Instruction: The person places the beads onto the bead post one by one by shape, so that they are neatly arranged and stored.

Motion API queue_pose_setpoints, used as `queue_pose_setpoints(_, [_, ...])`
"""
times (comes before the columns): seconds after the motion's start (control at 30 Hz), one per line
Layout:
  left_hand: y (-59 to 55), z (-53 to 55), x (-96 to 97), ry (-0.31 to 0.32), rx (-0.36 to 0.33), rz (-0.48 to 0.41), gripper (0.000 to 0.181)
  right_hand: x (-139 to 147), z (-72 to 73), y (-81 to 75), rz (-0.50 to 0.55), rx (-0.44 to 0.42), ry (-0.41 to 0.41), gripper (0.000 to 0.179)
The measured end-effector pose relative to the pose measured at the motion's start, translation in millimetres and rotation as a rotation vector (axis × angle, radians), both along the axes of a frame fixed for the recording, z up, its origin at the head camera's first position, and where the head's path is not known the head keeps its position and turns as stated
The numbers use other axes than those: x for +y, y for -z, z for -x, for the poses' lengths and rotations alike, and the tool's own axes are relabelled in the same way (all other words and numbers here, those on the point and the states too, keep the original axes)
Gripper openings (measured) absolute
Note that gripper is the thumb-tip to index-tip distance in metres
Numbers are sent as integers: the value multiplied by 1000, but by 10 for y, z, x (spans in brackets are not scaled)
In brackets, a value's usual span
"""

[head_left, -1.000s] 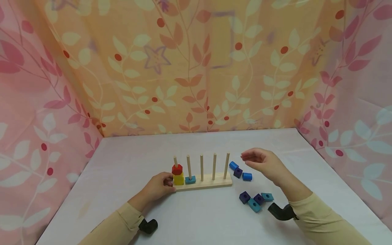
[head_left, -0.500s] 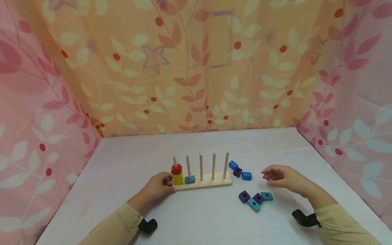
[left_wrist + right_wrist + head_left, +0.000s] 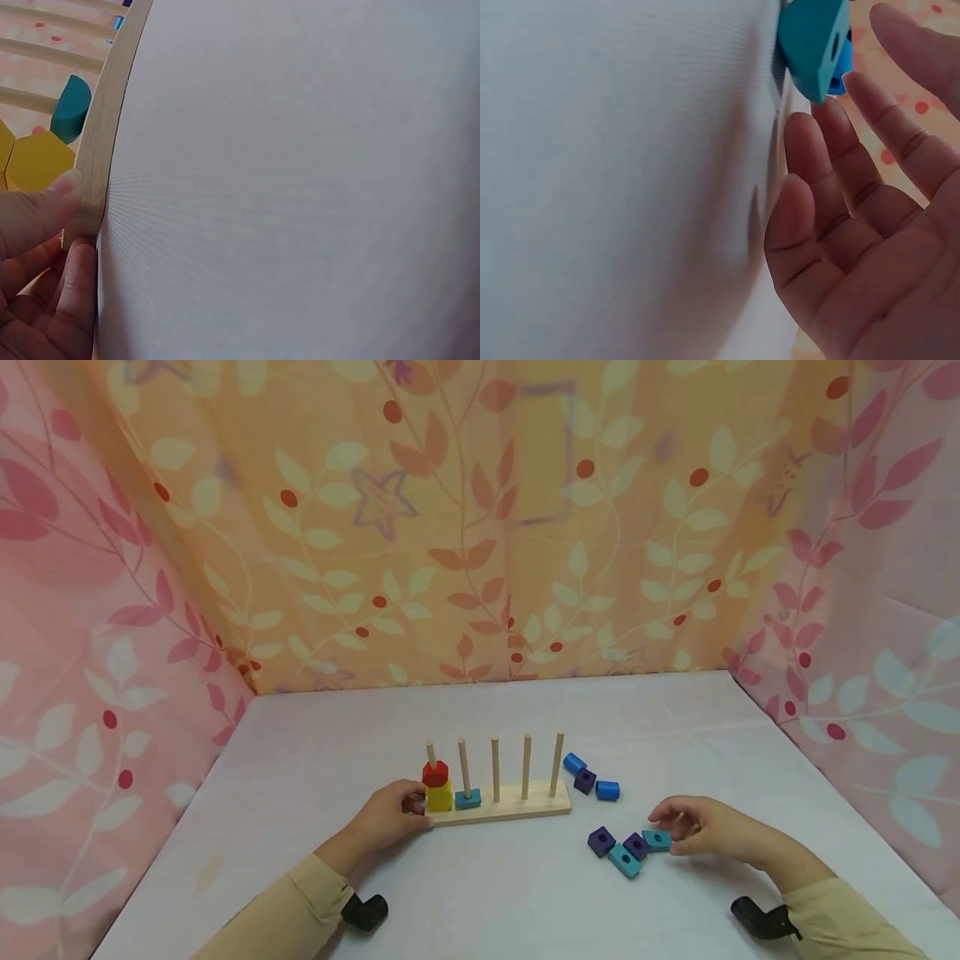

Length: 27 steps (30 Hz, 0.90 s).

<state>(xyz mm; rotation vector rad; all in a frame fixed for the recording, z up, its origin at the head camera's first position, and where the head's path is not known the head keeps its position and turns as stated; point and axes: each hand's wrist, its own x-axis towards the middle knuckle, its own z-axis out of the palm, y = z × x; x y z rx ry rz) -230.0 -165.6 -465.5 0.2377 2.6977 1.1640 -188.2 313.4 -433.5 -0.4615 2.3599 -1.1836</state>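
Observation:
My left hand [image 3: 390, 814] grips the left end of a wooden peg board [image 3: 517, 806]; in the left wrist view the thumb lies on the board's end [image 3: 91, 202]. The board's leftmost peg carries yellow pieces [image 3: 439, 797] with a red piece [image 3: 435, 773] on top. A teal block [image 3: 468, 799] sits low on the second peg. My right hand [image 3: 720, 833] is beside a loose teal block [image 3: 657, 841] at the right. In the right wrist view its fingers are spread and loosely bent, close to that teal block [image 3: 814, 49], with nothing held.
Purple blocks [image 3: 601, 841] and another teal block [image 3: 625, 861] lie left of the right hand. Behind them are blue cylinders [image 3: 607, 791] and a purple block [image 3: 585, 781], near the board's right end. Patterned cloth [image 3: 465, 527] bounds the white table.
My right hand has moved right from beside the blue cylinders, then toward me and down to the near teal block. The left hand still grips the peg board.

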Motion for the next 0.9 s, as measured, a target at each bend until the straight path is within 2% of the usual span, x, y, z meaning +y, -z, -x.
queue_pose_setpoints(0.17, [6, 9, -13, 4, 6, 1, 47, -42, -2, 39, -15, -9, 32, 36])
queue_pose_setpoints(0.4, [5, 8, -17, 18, 0, -1, 47, -76, -16, 66, -37, 38, 41, 23])
queue_pose_setpoints(0.6, [9, 6, -20, 20, -4, -7, 48, -85, -12, 82, -40, 40, 48, 24])
queue_pose_setpoints(0.9, [28, 1, -35, 22, -12, -20, 47, -127, -21, 78, -115, 66, 68, 21])
